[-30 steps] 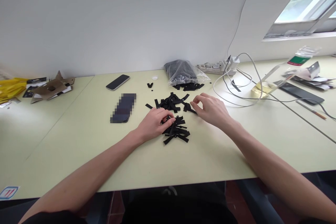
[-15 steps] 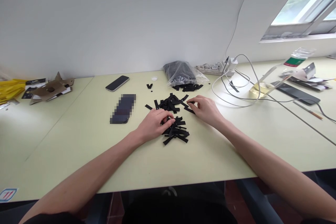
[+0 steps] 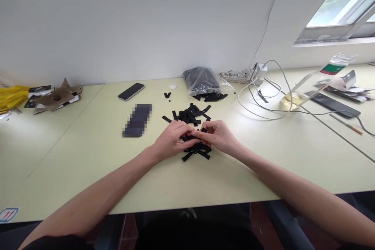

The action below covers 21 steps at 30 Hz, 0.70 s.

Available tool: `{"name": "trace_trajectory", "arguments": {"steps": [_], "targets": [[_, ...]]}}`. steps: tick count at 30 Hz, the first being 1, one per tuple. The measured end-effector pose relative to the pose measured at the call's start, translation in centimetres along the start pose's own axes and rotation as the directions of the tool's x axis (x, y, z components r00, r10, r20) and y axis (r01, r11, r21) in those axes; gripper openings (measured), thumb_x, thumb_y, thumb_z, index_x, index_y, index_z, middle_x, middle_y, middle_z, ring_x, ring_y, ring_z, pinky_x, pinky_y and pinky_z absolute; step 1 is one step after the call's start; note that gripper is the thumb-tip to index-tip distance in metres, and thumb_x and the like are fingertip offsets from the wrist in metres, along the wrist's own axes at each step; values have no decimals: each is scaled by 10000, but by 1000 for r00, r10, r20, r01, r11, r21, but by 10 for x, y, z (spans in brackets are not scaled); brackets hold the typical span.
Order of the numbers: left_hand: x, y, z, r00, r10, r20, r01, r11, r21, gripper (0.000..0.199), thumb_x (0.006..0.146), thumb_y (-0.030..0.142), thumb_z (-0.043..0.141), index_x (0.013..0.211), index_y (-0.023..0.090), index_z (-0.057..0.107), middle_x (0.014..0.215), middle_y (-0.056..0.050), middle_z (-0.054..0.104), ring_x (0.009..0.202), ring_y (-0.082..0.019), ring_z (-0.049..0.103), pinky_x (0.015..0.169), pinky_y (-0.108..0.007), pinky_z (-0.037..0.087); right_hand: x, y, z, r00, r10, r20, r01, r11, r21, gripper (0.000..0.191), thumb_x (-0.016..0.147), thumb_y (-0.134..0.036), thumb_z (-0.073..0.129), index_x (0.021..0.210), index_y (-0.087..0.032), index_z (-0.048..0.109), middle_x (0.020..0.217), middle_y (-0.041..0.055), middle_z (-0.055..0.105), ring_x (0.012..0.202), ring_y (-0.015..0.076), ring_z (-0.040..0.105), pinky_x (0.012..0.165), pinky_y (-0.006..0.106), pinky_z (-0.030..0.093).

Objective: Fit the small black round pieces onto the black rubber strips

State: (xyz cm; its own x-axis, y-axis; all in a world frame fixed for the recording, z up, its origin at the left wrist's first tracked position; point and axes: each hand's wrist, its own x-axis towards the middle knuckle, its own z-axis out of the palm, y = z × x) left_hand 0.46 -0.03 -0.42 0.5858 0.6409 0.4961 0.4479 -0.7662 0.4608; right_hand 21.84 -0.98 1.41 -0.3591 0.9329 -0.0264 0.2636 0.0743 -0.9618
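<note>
Two heaps of short black strips lie on the pale green table. My left hand (image 3: 175, 138) is closed over the nearer heap (image 3: 197, 151), its fingertips pinched on something small that I cannot make out. My right hand (image 3: 218, 136) meets it there, its fingers closed on a black strip (image 3: 204, 130). The fingertips of both hands touch or nearly touch. Just beyond them lies the farther heap (image 3: 190, 114). Behind it a clear plastic bag (image 3: 202, 80) full of black pieces stands by the wall, with more strips (image 3: 211, 97) at its front.
A phone (image 3: 131, 91) and a pixelated dark object (image 3: 137, 121) lie left of the heaps. Cables (image 3: 258, 115), a power strip (image 3: 237, 77) and a tilted bottle (image 3: 316, 82) are at the right. Torn cardboard (image 3: 58, 97) and yellow packaging (image 3: 13, 97) lie far left.
My right hand has moved left and nearer from the farther heap, bringing a black strip to my left hand. My left hand has barely moved.
</note>
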Motion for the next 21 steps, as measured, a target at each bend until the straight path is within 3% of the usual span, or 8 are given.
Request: {"name": "trace_trajectory", "arguments": {"steps": [6, 12, 16, 21], "targets": [[0, 5, 0, 1000, -7, 3, 7, 1000, 0, 149, 965, 321, 621, 1074, 220, 621, 923, -32, 688, 805, -174, 624, 806, -345, 474, 2, 0, -3, 999, 34, -14, -34, 999, 6, 523, 775, -641, 752, 593, -193, 554, 522, -6, 559, 453, 115, 480, 411, 255, 334], [-3, 6, -1, 1000, -12, 7, 12, 994, -107, 356, 927, 329, 682, 1253, 226, 582, 1085, -63, 698, 941, -191, 664, 825, -318, 533, 0, 5, 1, 999, 14, 29, -13, 1000, -21, 467, 810, -627, 728, 662, -195, 631, 536, -16, 552, 434, 106, 465, 386, 247, 335], [-1, 6, 0, 1000, -12, -26, 8, 991, -131, 199, 988, 289, 611, 1177, 227, 630, 1079, -63, 714, 959, -182, 674, 841, -311, 541, 2, 6, -1, 998, 19, 55, -20, 999, 31, 434, 825, -588, 735, 688, -187, 644, 558, -10, 572, 463, 113, 513, 415, 247, 378], [3, 4, 0, 988, -93, -128, 70, 982, -175, 58, 952, 232, 638, 1006, 216, 651, 952, -28, 695, 843, -156, 643, 754, -279, 520, 6, -1, -11, 997, -43, 61, 34, 991, 133, 389, 802, -536, 778, 755, -163, 681, 642, 11, 621, 559, 138, 609, 539, 280, 510]]}}
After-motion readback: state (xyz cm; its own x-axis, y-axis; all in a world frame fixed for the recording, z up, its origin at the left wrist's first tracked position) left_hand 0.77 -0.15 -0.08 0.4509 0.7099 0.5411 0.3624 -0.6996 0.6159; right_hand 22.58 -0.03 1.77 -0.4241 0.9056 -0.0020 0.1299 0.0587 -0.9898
